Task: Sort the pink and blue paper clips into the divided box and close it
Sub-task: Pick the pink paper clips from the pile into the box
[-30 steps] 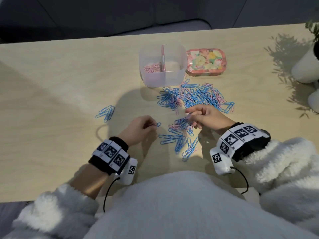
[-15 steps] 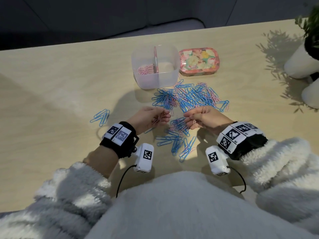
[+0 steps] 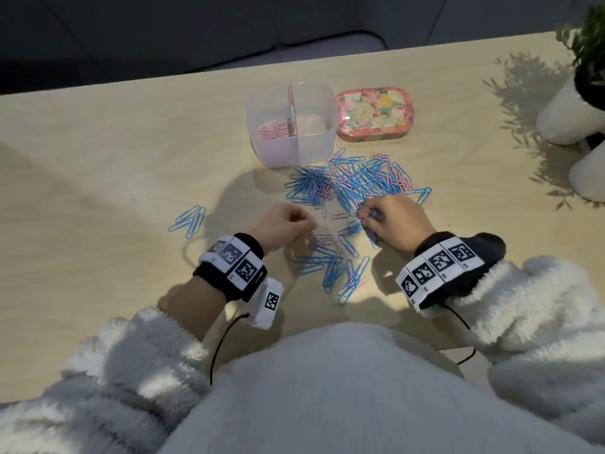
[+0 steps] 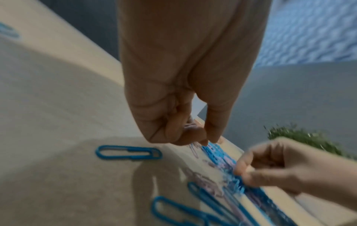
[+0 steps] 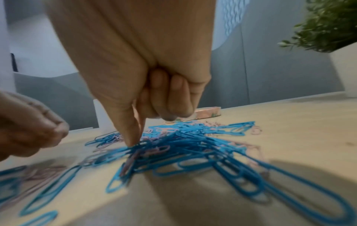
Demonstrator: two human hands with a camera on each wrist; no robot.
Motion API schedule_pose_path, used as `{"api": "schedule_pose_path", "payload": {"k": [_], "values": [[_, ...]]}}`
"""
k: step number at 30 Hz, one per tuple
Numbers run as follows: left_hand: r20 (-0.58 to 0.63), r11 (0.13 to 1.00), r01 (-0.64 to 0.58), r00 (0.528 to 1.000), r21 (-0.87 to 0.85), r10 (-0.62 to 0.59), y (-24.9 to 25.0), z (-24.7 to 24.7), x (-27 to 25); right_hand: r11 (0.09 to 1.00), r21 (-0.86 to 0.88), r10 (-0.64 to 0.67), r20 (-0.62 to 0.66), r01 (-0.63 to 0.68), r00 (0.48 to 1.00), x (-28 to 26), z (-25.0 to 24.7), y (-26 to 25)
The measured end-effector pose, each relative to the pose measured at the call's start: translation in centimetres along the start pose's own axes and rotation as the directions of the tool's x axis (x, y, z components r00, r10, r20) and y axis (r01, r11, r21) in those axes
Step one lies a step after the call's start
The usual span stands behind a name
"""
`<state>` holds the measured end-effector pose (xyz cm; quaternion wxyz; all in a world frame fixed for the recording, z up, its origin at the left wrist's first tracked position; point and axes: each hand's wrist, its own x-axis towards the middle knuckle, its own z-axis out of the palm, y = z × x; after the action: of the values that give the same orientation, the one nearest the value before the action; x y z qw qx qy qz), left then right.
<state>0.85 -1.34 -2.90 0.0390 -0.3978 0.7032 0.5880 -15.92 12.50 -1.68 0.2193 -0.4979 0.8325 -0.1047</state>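
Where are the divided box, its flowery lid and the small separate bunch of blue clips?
divided box [image 3: 296, 149], head view, near wall.
flowery lid [image 3: 373, 109], head view, top face.
separate blue clips [image 3: 190, 221], head view, middle of bunch.

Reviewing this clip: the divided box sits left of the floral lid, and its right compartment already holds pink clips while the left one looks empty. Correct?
Not quite. The head view shows the pink clips in the left compartment of the divided box; the right one looks empty. The box does sit left of the floral lid.

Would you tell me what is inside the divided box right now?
The divided box holds pink paper clips in its left compartment. The right compartment looks empty, though the frosted wall hides its near floor.
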Motion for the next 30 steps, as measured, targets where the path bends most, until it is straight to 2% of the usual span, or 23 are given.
{"api": "schedule_pose_path", "payload": {"k": [4,8,11,13,16,18,20,22,24,27,30], "values": [[-0.019,0.961,-0.092,0.995,0.262,0.100,-0.2,1.1,0.3,0.993,-0.050,-0.107,-0.021,0.106,0.994,0.5,0.4,-1.8],[0.015,0.803,-0.191,0.975,0.564,0.222,0.1,1.9,0.2,0.992,-0.102,-0.071,0.022,0.073,0.997,2.4,1.2,-2.8],[0.059,0.682,-0.193,0.975,0.705,0.214,0.4,1.9,0.4,0.998,-0.054,-0.030,0.081,0.034,0.996,3.2,1.9,-2.8],[0.077,0.655,-0.183,0.979,0.733,0.187,0.3,1.8,0.5,1.000,0.022,-0.016,0.103,0.014,0.995,3.5,2.2,-2.4],[0.081,0.702,-0.153,0.988,0.696,0.135,0.0,1.3,0.4,0.955,0.295,-0.027,0.079,0.003,0.997,3.0,1.8,-2.0],[0.088,0.732,-0.159,0.987,0.663,0.135,-0.5,0.8,0.4,0.835,0.546,0.003,0.110,-0.063,0.994,2.0,1.4,-1.7],[0.084,0.734,-0.184,0.982,0.654,0.171,-1.2,0.5,0.2,0.755,0.647,-0.016,0.185,-0.109,0.983,0.9,1.5,-1.4],[0.064,0.749,-0.207,0.974,0.629,0.216,-1.5,0.1,0.1,0.770,0.627,-0.046,0.239,-0.118,0.970,0.3,2.0,-1.1],[0.034,0.808,-0.197,0.976,0.555,0.215,-1.5,-0.4,0.0,0.796,0.593,-0.044,0.259,-0.123,0.965,0.1,2.5,-1.1],[-0.001,0.947,-0.162,0.986,0.278,0.169,-1.4,-1.4,0.1,0.905,0.425,-0.077,0.189,-0.011,0.979,-0.4,3.2,-1.7],[-0.009,0.994,-0.107,0.994,0.012,0.107,-1.0,-1.9,0.4,0.981,0.190,-0.057,0.078,0.042,0.995,-1.1,3.8,-2.3]]}}
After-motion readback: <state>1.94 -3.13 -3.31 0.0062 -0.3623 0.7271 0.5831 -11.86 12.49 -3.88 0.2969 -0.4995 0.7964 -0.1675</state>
